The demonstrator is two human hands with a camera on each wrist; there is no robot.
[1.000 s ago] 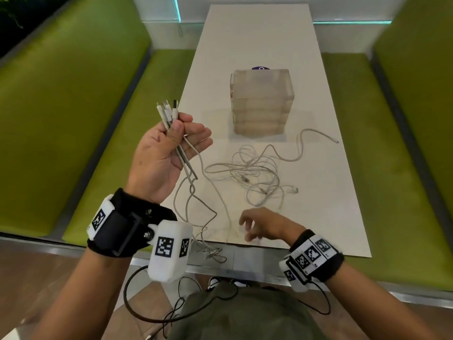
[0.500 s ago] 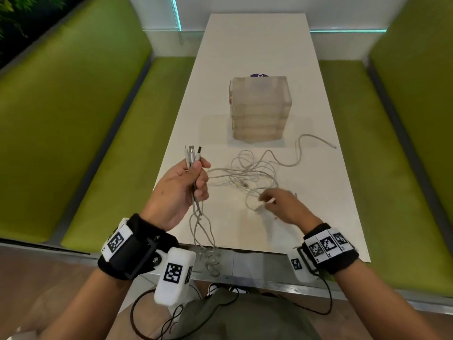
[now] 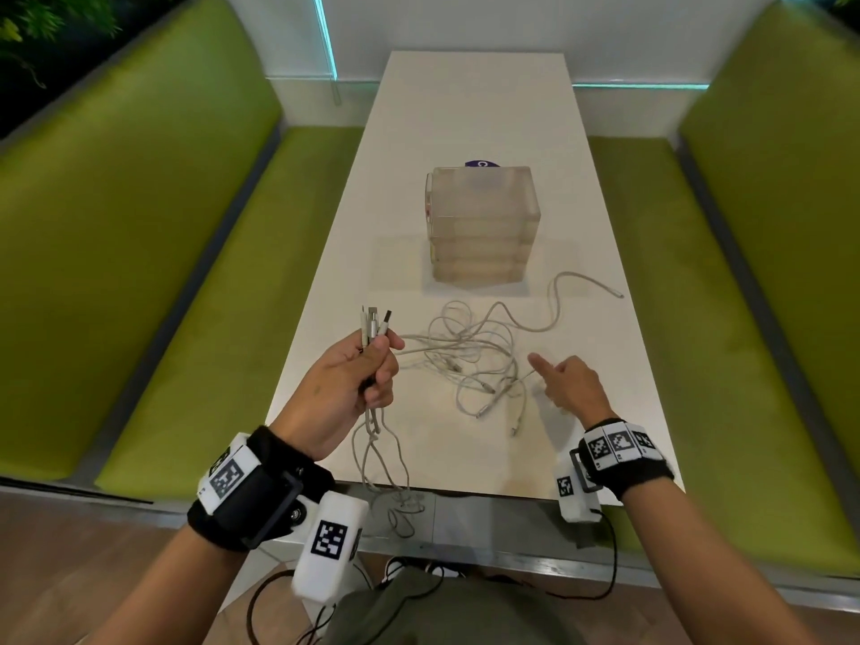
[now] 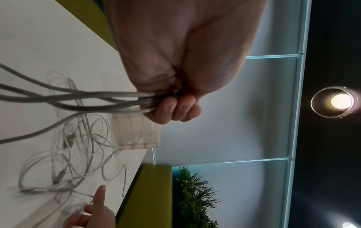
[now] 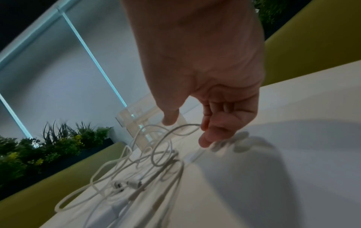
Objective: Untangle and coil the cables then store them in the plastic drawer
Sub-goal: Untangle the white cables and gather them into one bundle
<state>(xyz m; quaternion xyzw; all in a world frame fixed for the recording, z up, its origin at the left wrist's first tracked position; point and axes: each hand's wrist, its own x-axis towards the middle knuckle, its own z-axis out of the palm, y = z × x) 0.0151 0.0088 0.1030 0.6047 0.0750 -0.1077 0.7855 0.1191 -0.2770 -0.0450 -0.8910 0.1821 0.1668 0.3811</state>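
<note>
My left hand (image 3: 384,360) grips a bundle of white cable ends (image 3: 374,323), with the connectors sticking up above the fist. From this fist (image 4: 175,111) the strands (image 4: 97,95) hang down over the table's near edge. A loose tangle of white cables (image 3: 470,360) lies on the white table (image 3: 465,109), in front of the frosted plastic drawer unit (image 3: 481,216). My right hand (image 3: 554,379) hovers just right of the tangle with index finger and thumb extended. Its fingers (image 5: 207,138) are loosely curled beside a thin strand, thumb apart from them.
Green padded benches (image 3: 163,272) run along both sides of the table. One cable end (image 3: 600,288) trails off to the right of the drawer unit. A purple disc (image 3: 481,163) peeks out behind the drawers. Dark wires hang below the near table edge.
My left hand came down and forward with the bundle, from raised at the left to just above the table. My right hand reached into the tangle, then shifted right of it.
</note>
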